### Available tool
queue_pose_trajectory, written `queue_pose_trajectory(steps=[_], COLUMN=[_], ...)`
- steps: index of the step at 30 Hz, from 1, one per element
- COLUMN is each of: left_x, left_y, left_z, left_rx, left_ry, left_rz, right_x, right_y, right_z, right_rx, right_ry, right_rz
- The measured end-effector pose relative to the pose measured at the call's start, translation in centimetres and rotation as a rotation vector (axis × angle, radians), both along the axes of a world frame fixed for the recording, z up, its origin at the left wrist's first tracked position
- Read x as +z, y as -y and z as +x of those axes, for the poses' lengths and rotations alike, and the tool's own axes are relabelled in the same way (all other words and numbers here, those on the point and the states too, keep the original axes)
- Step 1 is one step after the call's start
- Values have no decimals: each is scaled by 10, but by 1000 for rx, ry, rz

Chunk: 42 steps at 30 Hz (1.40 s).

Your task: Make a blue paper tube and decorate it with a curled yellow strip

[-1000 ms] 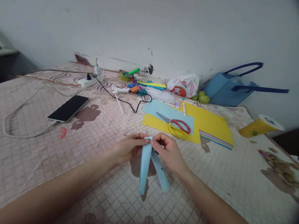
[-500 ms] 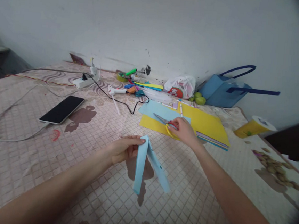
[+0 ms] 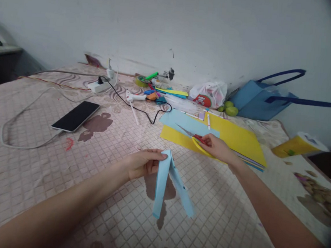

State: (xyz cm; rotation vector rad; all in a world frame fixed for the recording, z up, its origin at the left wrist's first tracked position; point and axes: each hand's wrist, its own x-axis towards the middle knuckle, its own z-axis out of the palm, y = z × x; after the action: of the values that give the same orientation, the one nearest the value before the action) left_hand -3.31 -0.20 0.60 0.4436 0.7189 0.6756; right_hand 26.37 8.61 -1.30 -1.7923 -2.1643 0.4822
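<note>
Right hand (image 3: 218, 147) holds the scissors (image 3: 184, 130), tips toward the far left corner of the table (image 3: 117, 145); left hand (image 3: 144, 164) pinches folded blue paper (image 3: 161, 189)

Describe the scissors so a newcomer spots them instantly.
On the patterned tablecloth, find the large yellow sheets right of centre. At their left end lies a light blue sheet; the scissors are there, blades pointing left, the right hand at their handles. Metal blades and mismatched handles, one red, one yellow, set them apart from the flat paper around.
</note>
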Motion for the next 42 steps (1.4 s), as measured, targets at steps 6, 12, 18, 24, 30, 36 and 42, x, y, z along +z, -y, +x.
queue_pose_trajectory(steps=[6,12,18,24,30,36,42], left_x=[-1,-4,-4,-5,-6,-8,-7], left_y=[1,2,5,5,5,5,5], left_z=[0,2,5,6,6,6,6], left_rx=[2,18,68,93,94,95,92], left_ry=[17,-12,-68,-69,-70,-58,-78], left_rz=[8,21,54,58,67,75,69], right_x=[17,44,40,36,37,36,37], right_y=[66,112,119,118,117,117,117], right_z=[-29,-52,-54,-54,-55,-55,-56], right_rx=[113,185,161,174,186,200,196], right_ry=[-158,16,167,219,235,247,283], right_rz=[-33,32,46,54,61,59,74])
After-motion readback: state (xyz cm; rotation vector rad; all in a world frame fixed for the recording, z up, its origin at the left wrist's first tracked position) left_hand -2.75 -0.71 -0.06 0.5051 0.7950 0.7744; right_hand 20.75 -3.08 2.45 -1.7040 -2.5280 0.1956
